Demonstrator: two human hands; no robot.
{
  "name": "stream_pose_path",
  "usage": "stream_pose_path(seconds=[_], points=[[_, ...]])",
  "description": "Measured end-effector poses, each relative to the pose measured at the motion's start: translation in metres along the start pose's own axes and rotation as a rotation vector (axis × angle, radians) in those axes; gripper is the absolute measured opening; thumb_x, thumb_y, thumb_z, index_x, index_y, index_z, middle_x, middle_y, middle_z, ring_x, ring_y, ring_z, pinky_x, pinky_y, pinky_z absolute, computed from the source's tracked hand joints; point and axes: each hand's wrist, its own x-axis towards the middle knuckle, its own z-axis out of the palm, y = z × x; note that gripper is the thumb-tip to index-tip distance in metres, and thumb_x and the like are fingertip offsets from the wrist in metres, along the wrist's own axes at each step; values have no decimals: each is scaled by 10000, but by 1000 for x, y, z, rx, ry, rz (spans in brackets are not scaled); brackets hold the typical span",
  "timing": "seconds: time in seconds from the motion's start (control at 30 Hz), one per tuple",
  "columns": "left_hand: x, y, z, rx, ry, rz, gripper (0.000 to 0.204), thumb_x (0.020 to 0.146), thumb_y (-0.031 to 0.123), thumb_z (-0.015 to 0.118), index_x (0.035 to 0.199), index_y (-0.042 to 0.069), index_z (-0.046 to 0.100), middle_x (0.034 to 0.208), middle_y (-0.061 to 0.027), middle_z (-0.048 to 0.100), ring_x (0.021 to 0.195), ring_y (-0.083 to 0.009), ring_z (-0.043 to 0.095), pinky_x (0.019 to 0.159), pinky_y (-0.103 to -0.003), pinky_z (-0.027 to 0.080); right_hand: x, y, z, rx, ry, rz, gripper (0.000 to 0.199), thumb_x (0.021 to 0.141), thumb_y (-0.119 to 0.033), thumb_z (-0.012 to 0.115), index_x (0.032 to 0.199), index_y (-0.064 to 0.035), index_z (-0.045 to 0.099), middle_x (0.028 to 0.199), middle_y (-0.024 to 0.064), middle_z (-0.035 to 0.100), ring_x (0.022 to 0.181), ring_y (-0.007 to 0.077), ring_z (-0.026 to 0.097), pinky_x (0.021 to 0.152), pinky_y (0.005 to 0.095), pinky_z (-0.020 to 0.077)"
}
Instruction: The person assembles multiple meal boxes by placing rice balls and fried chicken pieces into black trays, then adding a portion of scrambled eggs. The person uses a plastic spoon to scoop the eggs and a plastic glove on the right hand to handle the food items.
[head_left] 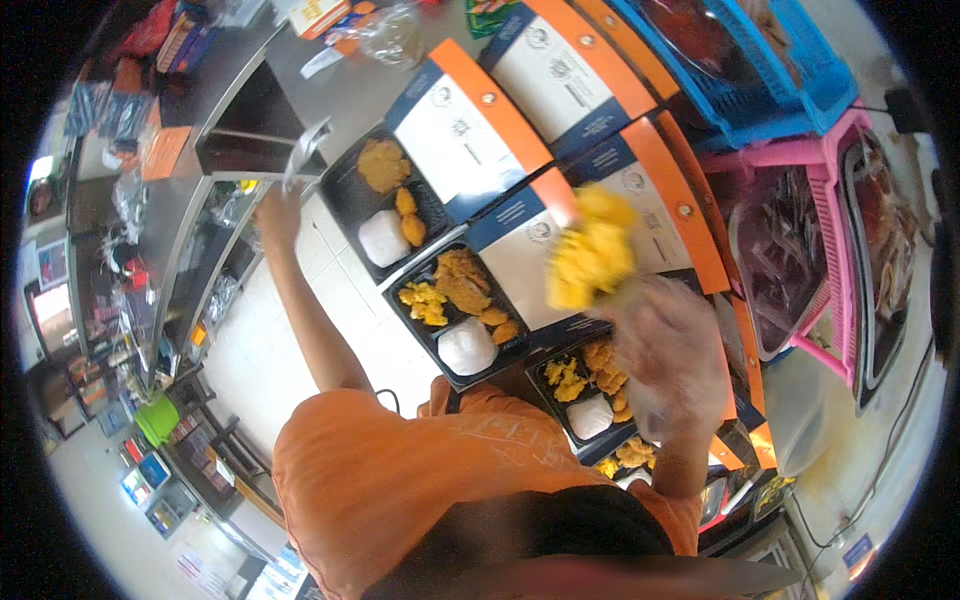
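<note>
My right hand [668, 350], in a clear plastic glove and blurred by motion, is closed on a clump of yellow scrambled egg [592, 250] above the open meal boxes. My left hand [277, 215] is stretched out by the metal counter's edge, beside a shiny, translucent piece [306, 150]; its fingers are too unclear to read. One black meal tray [345, 190] holds fried chicken [383, 165], two nuggets [407, 215] and wrapped white rice [384, 238], with no egg visible. The nearer tray [452, 378] has chicken, nuggets, rice and egg [424, 302].
More filled boxes [590, 418] stand close to my body, partly hidden by my right arm. Open white, blue and orange lids [467, 128] cover the table. A blue basket [735, 120] and pink basket [835, 190] stand at right. A steel counter [225, 110] runs along the left.
</note>
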Motion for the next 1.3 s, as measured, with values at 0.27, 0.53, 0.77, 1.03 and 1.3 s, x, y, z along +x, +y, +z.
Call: stream_pose_path(seconds=[0.27,0.53,0.77,1.03,1.3], points=[[-71,-19,118,-1482,-103,-480,593,958,518,423,1385,107,459,1295,-95,571,507,-52,345,452,-200,308,171,136,138,-317,-427,-244,266,937,-186,499,1019,40,613,725,49,557,577,114,499,568,248,445],[-73,11,110,-1702,-172,-524,571,971,499,417,1435,168,377,1318,-90,525,596,-16,445,478,-176,295,238,220,188,-1703,-215,-1090,182,818,-78,553,980,-22,614,850,125,657,759,257,677,620,385,532],[-75,11,109,-1740,-166,-517,506,997,430,391,1434,176,389,1292,-93,556,553,-23,352,493,-180,283,237,229,185,-1454,-145,-1294,199,836,-104,543,997,1,595,801,147,651,732,284,683,561,409,543],[-72,6,130,-1804,-167,-449,571,924,509,503,1377,165,446,1169,-31,579,763,-78,545,587,-221,371,227,219,157,-607,-242,-651,126,867,-94,568,964,-16,592,744,92,607,589,150,572,495,277,463],[-37,-9,141,-1411,-70,-256,513,921,489,509,1302,145,526,1172,-80,604,865,-190,605,667,-280,495,38,160,-31,239,-420,-134,233,935,-219,598,1090,-48,574,747,-2,519,576,35,436,475,184,367]])
